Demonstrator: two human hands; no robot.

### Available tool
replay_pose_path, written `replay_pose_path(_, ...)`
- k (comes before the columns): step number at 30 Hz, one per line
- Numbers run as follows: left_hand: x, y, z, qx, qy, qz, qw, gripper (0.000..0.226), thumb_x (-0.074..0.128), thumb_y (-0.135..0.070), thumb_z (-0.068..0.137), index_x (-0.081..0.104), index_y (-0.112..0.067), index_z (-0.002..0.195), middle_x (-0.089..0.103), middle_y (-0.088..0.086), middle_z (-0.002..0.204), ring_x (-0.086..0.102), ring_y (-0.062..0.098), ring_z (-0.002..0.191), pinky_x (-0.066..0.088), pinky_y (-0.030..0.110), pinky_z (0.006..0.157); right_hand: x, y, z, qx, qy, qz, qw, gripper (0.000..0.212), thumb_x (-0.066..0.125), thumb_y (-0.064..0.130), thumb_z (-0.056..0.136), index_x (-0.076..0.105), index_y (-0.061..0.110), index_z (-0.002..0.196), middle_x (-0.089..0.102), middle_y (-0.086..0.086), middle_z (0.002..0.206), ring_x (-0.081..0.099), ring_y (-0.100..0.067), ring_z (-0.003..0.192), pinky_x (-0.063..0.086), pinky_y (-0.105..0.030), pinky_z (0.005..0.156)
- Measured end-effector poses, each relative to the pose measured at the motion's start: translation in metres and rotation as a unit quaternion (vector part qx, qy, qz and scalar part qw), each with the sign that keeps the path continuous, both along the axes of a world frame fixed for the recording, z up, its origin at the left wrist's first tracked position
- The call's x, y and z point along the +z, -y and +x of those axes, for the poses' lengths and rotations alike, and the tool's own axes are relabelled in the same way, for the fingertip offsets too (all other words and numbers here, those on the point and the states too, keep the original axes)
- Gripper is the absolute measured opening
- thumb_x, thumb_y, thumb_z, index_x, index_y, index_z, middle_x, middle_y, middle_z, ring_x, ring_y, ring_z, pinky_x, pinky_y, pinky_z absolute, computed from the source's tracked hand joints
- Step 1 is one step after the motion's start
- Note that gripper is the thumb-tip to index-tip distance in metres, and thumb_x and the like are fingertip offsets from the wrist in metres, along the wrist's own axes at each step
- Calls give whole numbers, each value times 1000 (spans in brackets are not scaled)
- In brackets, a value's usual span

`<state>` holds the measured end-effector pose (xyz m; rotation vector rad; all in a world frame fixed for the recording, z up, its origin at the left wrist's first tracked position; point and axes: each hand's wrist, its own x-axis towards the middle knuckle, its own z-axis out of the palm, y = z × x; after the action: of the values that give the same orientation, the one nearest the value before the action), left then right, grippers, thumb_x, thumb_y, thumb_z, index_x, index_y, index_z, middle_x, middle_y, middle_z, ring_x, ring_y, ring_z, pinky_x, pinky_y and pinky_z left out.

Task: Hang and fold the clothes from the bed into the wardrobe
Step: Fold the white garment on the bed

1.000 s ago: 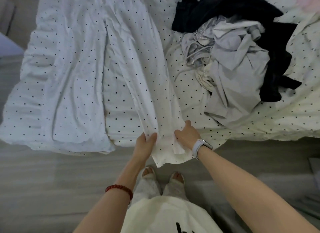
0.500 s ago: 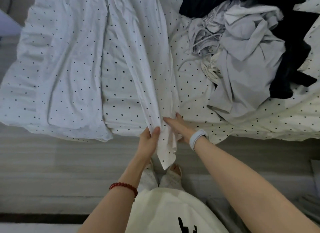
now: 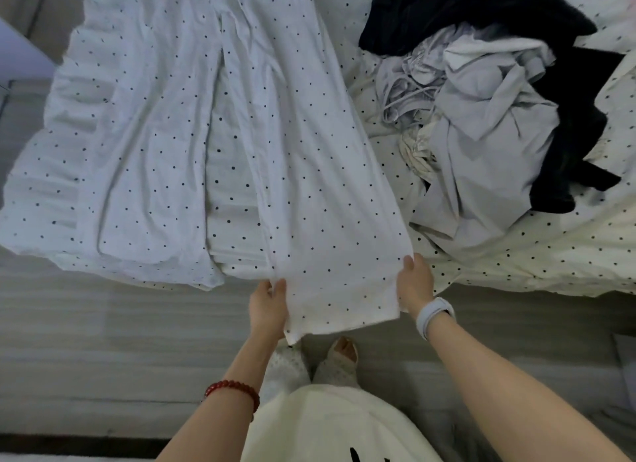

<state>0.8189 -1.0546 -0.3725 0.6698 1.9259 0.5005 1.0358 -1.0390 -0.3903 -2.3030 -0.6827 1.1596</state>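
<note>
Trouser leg hem pinched by left hand and right hand; should be pulled taut, smoothed flat before folding.

We see white dotted trousers spread flat on the dotted bed, one leg hem hanging over the near edge, beside a crumpled heap of grey clothes and black clothes on our right.
</note>
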Motion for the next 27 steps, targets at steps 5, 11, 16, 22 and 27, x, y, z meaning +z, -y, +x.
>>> replay_pose_path(5, -17, 1, -1, -85, 17, -116, 989, 34, 48, -14, 94, 45, -7, 127, 57, 7, 92, 54, 19, 76, 46, 30, 69, 14, -4, 4, 24, 31, 80, 996, 22, 32, 13, 100, 45, 10, 83, 44, 0, 72, 45, -21, 75, 35, -23, 57)
replay_pose_path(11, 22, -20, -38, -7, 182, -85, 980, 29, 50, -23, 96, 54, -9, 121, 61, 7, 107, 60, 23, 97, 48, 35, 85, 57, -11, -59, 226, -46, 232, 945, 21, 42, 7, 96, 63, 11, 100, 57, 3, 81, 50, -8, 72, 40, -17, 69)
replay_pose_path(16, 66, -53, -91, 15, 298, -11, 955, 27, 47, -27, 97, 61, -8, 110, 66, 6, 101, 63, 23, 90, 48, 37, 88, 75, -6, -142, 452, -102, 185, 866, 40, 42, 1, 94, 49, 9, 133, 48, -2, 89, 47, -3, 80, 32, -8, 75)
replay_pose_path(22, 72, -91, -147, -153, 144, -1, 978, 14, 59, -19, 91, 62, -7, 85, 62, 6, 82, 58, 15, 72, 46, 20, 61, 68, -1, -222, 490, -146, 109, 852, 29, 45, 5, 95, 61, 6, 120, 58, -12, 119, 51, -17, 106, 30, 0, 81)
replay_pose_path(27, 37, -93, -218, -112, 125, 8, 986, 14, 49, -9, 92, 62, -5, 88, 63, 13, 92, 60, 25, 85, 53, 37, 80, 51, -16, -263, 438, -138, 17, 888, 32, 43, 5, 94, 59, 10, 122, 59, -6, 119, 51, -14, 101, 38, -11, 81)
